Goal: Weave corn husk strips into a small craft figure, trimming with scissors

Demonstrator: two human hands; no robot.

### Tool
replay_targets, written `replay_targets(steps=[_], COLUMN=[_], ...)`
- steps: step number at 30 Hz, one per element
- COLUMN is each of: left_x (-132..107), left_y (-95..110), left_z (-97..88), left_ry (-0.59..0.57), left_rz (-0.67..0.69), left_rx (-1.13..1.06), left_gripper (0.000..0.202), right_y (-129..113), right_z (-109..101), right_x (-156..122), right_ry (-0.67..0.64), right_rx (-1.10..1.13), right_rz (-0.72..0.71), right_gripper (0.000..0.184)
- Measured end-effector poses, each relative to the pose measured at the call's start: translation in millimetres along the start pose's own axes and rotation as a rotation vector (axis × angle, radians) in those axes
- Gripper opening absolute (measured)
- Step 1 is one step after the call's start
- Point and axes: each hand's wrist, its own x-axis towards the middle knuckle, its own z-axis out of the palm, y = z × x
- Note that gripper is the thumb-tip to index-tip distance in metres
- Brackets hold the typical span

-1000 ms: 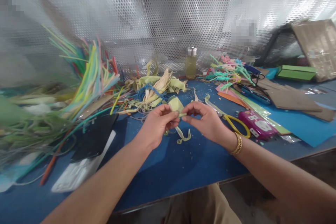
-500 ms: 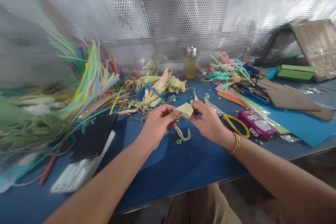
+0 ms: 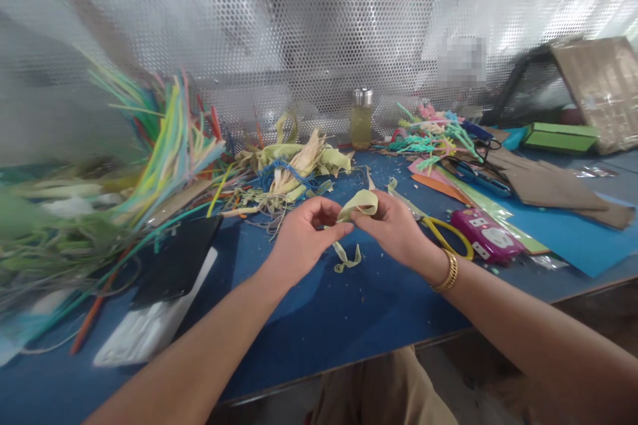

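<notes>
A pale green strip of corn husk (image 3: 363,202) is bent into a loop between my two hands, above the blue tabletop. My right hand (image 3: 396,226) pinches its right part between thumb and fingers; a gold bracelet circles that wrist. At the strip's left end is my left hand (image 3: 304,232), fingers curled and thumb stretched along the lower edge, partly hiding the husk. Just below lies a thin curled husk scrap (image 3: 347,259). Yellow-handled scissors (image 3: 448,236) rest beside my right wrist, their blades partly under a husk piece.
Behind my hands is a pile of dry corn husks (image 3: 304,163) with blue cord. Colourful strips (image 3: 169,146) and tangled fibres crowd the left, near a black flat object (image 3: 177,265). A glass jar (image 3: 361,119), a purple case (image 3: 486,236) and cardboard (image 3: 553,186) stand or lie farther right.
The husk strip has turned and now shows an open loop toward the right. My left thumb has slid from on top of the strip to below it; my right fingers have shifted their grip.
</notes>
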Motion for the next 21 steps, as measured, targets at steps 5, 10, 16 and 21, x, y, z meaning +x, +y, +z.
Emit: replay_targets(steps=[5, 10, 16, 21], left_x=[0, 0, 5, 9], left_y=[2, 3, 1, 3], left_z=[0.7, 1.0, -5.1, -12.1], left_ry=[0.062, 0.061, 0.097, 0.214], left_rz=[-0.044, -0.102, -0.098, -0.056], left_rx=[-0.077, -0.175, -0.157, -0.164], left_gripper=[0.019, 0.018, 0.019, 0.025], right_y=[-4, -3, -2, -5], right_z=[3, 5, 3, 0], right_x=[0, 3, 5, 4], right_ry=[0.017, -0.069, -0.137, -0.123], right_rx=[0.124, 0.441, 0.486, 0.538], right_rz=[0.082, 0.212, 0.301, 0.36], right_gripper=[0.023, 0.031, 0.031, 0.03])
